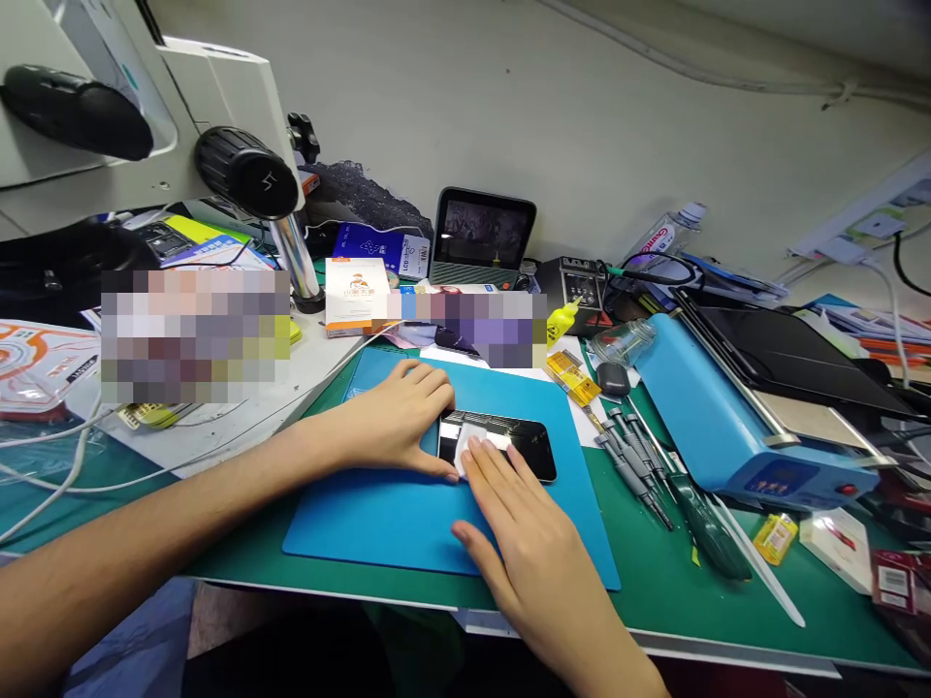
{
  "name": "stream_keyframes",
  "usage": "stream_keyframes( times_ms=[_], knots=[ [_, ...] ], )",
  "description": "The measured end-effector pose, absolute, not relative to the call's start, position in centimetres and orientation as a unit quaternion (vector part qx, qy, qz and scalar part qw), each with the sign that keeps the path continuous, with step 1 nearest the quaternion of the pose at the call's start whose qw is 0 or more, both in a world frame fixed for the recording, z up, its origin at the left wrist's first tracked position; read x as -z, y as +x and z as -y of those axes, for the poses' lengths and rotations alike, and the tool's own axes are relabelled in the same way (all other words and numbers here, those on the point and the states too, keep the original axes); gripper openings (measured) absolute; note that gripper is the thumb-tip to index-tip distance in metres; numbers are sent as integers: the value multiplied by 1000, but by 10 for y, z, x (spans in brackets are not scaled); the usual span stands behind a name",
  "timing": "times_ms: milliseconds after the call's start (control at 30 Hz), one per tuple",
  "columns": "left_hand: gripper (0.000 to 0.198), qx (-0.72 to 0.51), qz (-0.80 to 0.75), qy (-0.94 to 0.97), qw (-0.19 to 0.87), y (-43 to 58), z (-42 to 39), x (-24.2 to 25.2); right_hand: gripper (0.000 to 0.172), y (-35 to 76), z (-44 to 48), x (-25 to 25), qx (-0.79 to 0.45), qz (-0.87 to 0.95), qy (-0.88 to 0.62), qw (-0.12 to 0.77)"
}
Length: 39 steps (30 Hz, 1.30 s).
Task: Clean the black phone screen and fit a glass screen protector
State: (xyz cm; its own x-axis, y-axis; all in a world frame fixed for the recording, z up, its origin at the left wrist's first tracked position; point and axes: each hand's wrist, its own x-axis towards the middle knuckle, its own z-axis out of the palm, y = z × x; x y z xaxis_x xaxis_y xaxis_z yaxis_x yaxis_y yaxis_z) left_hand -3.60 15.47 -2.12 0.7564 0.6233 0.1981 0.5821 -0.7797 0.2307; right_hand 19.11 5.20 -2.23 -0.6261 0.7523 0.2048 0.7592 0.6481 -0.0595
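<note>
A smartphone (pixel 536 448) with a dark, glossy screen lies flat on a blue work mat (pixel 364 519). My left hand (pixel 403 412) grips its left end, the thumb along the near edge and the fingers at the far corner. Under the fingertips of my right hand (pixel 528 528) is a small white wipe (pixel 465 448), pressed onto the screen left of its middle. The right fingers are held together and stretched over the wipe, with the thumb out to the side above the mat. My fingers hide part of the wipe and of the phone.
Right of the mat lie several grey screwdrivers (pixel 631 465), a green-handled tool (pixel 705 528) and a blue machine (pixel 698 407). A yellow bottle (pixel 562 323) and a small screen device (pixel 484 233) stand behind. A microscope (pixel 247 174) looms at upper left; white cables (pixel 73 480) cross the left side.
</note>
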Motion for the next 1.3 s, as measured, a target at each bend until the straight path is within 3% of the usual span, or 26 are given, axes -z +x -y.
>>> stream_keyframes(
  times_ms=[167,333,367,467,533,767,967,1300],
  knots=[
    [72,-138,-313,937,67,-41,-157,25,53,182,-64,22,16,901,-418,116],
    [104,-181,-342,917,94,-45,-156,11,55,174,-65,21,7,901,-419,114],
    [100,-197,-352,907,122,-46,-156,6,55,176,-60,21,3,904,-413,114],
    [56,-284,-388,851,212,-46,-153,-5,56,178,-50,20,-4,908,-403,113],
    [47,-346,-409,814,224,-44,-152,-8,56,174,-56,21,-12,904,-412,114],
    [38,-384,-430,804,147,-41,-149,-5,59,167,-60,20,-26,898,-423,123],
    [38,-406,-431,796,125,-39,-145,-4,53,170,-45,24,-18,904,-409,120],
    [36,-429,-420,795,85,-38,-144,1,59,169,-38,25,-10,895,-426,136]
  ],
)
